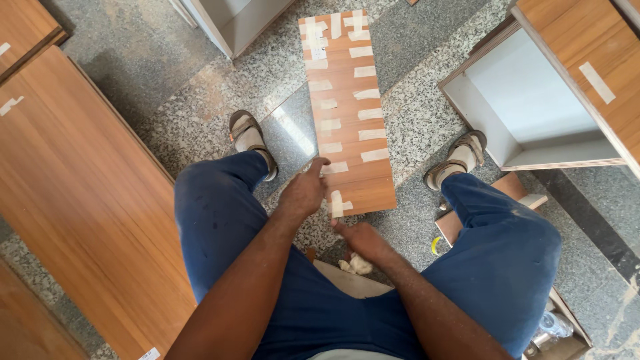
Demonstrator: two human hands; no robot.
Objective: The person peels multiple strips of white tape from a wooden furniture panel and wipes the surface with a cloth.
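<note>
Wood-grain board (pixel 349 110), long and narrow, lies flat on the speckled stone floor (pixel 167 113) between the person's sandalled feet, its near end just in front of the knees. It looks stiff and fairly light, with a smooth, probably slippery face dotted with pale tape strips (pixel 369 113); the long edges near the near end seem the surest place to grip. The left hand (pixel 305 190) rests loosely curled at the near left corner, fingers touching the edge, gripping nothing firmly. The right hand (pixel 363 239) hovers just below the near end, partly open; whether it pinches tape I cannot tell. The board's underside and far end stay hidden.
</note>
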